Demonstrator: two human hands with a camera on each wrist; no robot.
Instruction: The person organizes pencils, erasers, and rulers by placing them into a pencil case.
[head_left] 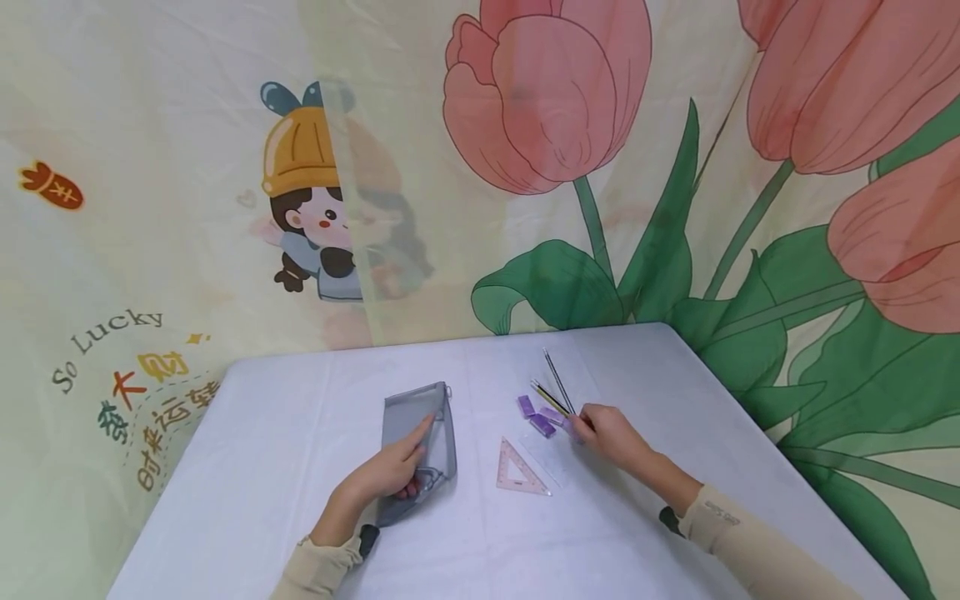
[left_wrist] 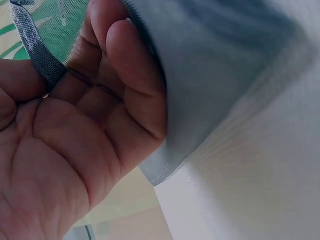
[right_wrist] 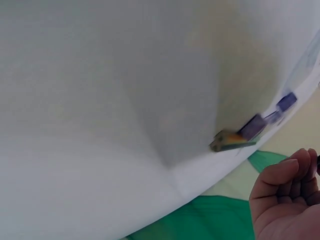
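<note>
My left hand (head_left: 386,475) grips the grey mesh pencil case (head_left: 399,421) near its front right corner, index finger stretched along its top. In the left wrist view, a fabric band (left_wrist: 37,47) of the case passes between thumb and fingers, with grey fabric (left_wrist: 210,100) beside the curled fingers. On the right, my right hand (head_left: 611,435) pinches pencils (head_left: 555,375) by their near ends; they fan out toward the back, one of them yellow and black. Several small purple blocks (head_left: 542,426) lie just left of this hand.
A pink set square (head_left: 504,475) lies on the white-covered table (head_left: 600,550) between the hands, a clear plastic piece (head_left: 543,458) beside it. A yellow-green object (right_wrist: 227,141) shows by the purple blocks in the right wrist view. Behind the table hangs a tulip-print cloth (head_left: 420,250).
</note>
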